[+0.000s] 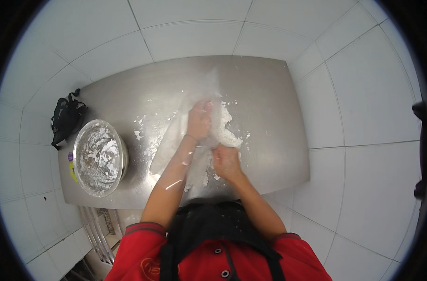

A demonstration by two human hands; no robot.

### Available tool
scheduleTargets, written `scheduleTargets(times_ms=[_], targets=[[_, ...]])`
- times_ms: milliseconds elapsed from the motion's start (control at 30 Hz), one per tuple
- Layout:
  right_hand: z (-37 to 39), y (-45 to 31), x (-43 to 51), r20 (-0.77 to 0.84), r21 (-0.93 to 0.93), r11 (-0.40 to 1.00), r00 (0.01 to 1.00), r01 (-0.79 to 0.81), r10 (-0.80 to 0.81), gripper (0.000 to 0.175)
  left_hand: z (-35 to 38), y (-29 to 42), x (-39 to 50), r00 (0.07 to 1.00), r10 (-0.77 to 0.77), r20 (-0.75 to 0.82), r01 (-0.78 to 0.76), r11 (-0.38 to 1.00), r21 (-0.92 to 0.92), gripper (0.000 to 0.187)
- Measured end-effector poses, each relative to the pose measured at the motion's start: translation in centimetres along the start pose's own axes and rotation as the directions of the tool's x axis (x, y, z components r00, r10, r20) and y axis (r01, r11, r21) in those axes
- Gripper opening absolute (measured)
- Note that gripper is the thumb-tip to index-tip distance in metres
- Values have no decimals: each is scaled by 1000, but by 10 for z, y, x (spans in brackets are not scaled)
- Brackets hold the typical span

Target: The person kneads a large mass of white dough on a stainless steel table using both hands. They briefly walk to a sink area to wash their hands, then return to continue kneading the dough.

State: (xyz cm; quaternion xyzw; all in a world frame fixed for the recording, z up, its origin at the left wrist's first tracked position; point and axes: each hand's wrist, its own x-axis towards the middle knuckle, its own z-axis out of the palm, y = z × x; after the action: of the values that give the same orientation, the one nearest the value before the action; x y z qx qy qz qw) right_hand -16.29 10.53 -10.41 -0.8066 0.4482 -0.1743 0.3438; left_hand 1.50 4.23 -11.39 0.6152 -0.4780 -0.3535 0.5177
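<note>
White crumbly dough (227, 131) lies on the steel table, partly under and beside a clear plastic bag (169, 144). My left hand (200, 117) is on the dough at the middle of the table, with the plastic around it and along the forearm; its fingers are blurred and partly veiled, so its grip is unclear. Nearer to me, my right hand (226, 161) is closed on an edge of the plastic, at the near side of the dough. White crumbs are scattered around both hands.
The steel table (269, 105) stands against tiled walls. At its left side sits a metal bowl (99, 158) coated inside with white residue. Behind the bowl lies a black strapped item (66, 117), and a yellow-green and purple item (72, 168) shows beside the bowl's left rim.
</note>
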Motion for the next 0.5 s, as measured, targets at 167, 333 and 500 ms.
scheduleTargets(times_ms=[167,333,500], targets=[[-68,65,-25,-358,533,846,909,12,212,23,38,14,-9,938,-185,293,-82,702,707,48],[-82,133,-39,-322,861,508,756,-15,570,31,40,1,-46,972,-4,236,-191,576,795,62],[-77,184,-26,-195,911,389,685,-140,702,36,66,-28,-29,973,-173,153,-54,475,878,78]])
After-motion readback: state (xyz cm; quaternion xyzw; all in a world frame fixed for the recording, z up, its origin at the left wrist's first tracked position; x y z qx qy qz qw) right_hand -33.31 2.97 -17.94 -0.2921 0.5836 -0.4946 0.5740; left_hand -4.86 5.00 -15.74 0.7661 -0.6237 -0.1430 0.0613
